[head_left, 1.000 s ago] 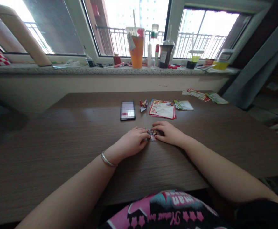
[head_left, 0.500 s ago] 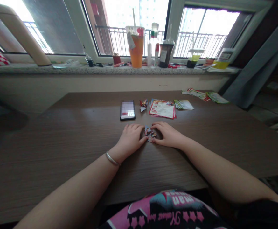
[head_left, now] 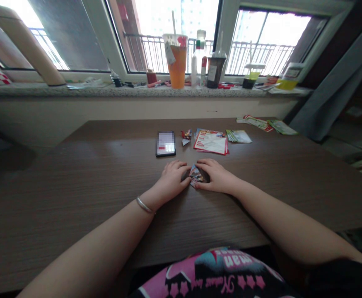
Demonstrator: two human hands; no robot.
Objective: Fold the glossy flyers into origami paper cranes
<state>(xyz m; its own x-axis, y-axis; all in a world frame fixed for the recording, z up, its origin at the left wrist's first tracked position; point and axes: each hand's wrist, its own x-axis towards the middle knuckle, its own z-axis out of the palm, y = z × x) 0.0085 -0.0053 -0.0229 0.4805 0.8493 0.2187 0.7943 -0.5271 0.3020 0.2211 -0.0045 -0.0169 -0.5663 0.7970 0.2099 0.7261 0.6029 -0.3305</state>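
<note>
A small piece of printed, folded paper lies on the brown table between my two hands. My left hand curves in from the left, its thumb and fingertips closed on the paper's left edge. From the other side my right hand grips it, thumb at the near corner and fingers at the far one. Just beyond the hands sits a folded paper figure, red and multicoloured. To its left is a phone with a lit, blurred screen.
A stack of printed sheets and some green-and-white cards lie beyond my right hand. More leaflets are at the table's far right. An orange drink cup and a dark drink cup stand on the windowsill.
The folded paper has turned slightly between my hands and shows a different side, with a point toward the window. My fingers have shifted a little along its edges.
</note>
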